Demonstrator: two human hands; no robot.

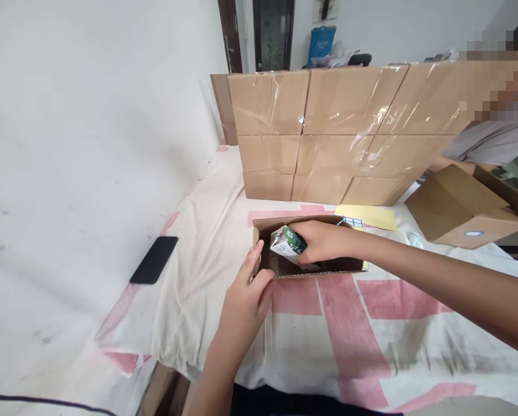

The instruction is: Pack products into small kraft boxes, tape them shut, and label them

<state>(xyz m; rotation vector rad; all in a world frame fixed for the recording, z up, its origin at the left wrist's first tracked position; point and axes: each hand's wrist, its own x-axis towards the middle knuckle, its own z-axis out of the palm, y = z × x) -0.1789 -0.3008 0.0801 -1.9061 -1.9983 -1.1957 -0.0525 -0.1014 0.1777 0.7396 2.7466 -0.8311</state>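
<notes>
**Carton held in an open box, seen from the head camera**

Far left, a phone (154, 260) lies on the cloth (328, 335), well apart from the work. The left hand (244, 300) braces the near-left corner of the open box (311, 267): thumb outside, fingers hooked over the left wall, gripping the cardboard. The forearm rises from the near edge, wrist bent slightly right. The right hand (324, 241) reaches in from the right, arm nearly level, fingers wrapped around a green-and-white carton (288, 242), which sits tilted inside the box at its left end. Judged from this pose, the carton seats best if kept square to the walls while the left hand steadies the box. Beyond stands a stack (328, 133) of taped boxes; far right, another person's box (467, 208).
</notes>
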